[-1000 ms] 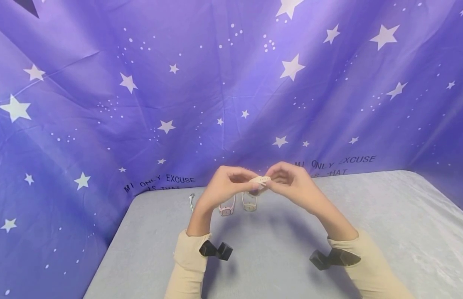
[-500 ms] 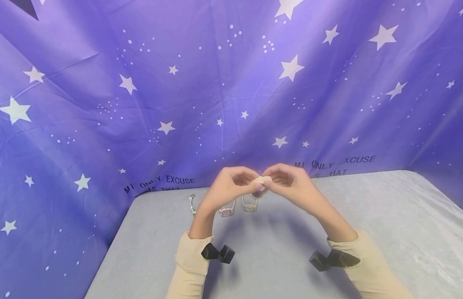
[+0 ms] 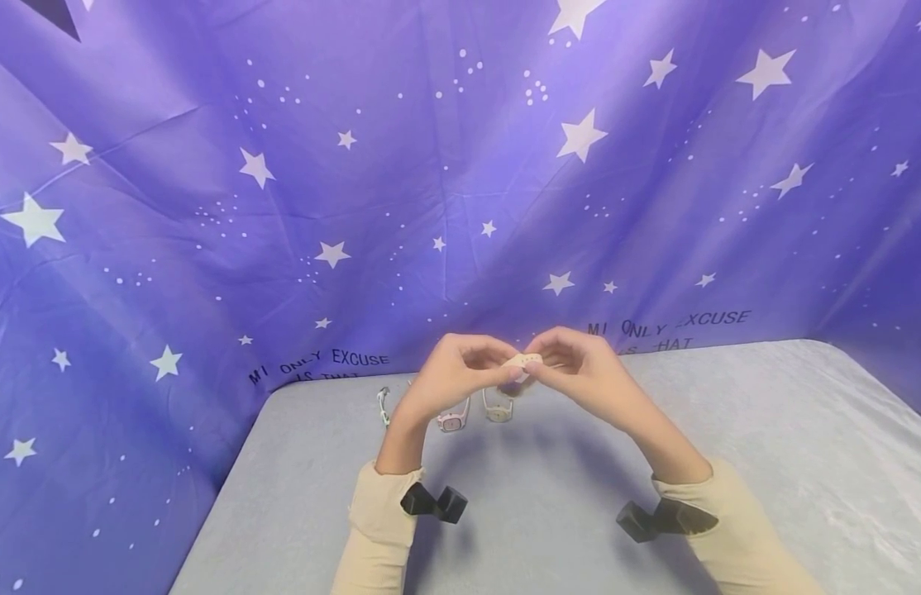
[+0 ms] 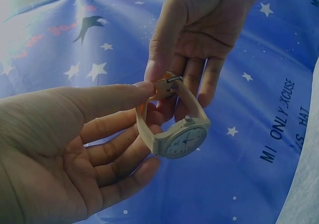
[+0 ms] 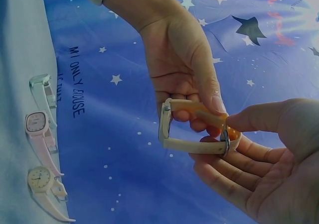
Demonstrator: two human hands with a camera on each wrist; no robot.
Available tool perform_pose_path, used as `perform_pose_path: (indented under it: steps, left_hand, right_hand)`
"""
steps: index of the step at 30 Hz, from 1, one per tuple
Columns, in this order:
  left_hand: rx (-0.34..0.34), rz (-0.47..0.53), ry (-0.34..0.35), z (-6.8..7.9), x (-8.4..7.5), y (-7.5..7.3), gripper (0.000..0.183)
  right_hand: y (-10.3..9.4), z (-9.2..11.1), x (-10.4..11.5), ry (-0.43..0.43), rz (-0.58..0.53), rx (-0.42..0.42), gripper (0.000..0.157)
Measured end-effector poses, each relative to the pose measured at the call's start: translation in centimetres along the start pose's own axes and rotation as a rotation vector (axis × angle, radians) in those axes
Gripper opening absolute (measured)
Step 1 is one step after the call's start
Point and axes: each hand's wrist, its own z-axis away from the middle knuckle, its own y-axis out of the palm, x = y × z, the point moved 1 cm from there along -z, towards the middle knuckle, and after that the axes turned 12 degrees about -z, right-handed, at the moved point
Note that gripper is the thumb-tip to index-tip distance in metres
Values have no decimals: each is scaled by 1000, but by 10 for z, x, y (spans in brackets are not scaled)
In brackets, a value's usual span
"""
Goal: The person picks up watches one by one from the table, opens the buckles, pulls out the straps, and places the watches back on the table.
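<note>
A cream wristwatch with a round dial is held in the air between both hands, its strap looped through a metal buckle. My left hand pinches the strap near the buckle with thumb and fingers. From the other side my right hand pinches the same strap beside the buckle, the thumbs almost meeting. In the head view the fingers hide most of the watch, and only a holed piece of strap shows. The dial hangs below the hands in the left wrist view.
On the grey cloth-covered table a pale green watch, a pink watch and a cream watch lie in a row. A purple star-printed curtain hangs behind the table's far edge.
My left hand has shifted slightly right, closer to the right hand. The visible strap piece between the fingertips has turned a little. My right hand has barely moved.
</note>
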Motion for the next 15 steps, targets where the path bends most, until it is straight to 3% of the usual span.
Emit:
perform_pose_path:
  steps: [15]
  left_hand:
    - [-15, 13, 15, 1, 0, -3, 18]
  right_hand:
    - [-3, -1, 1, 43, -76, 16, 22]
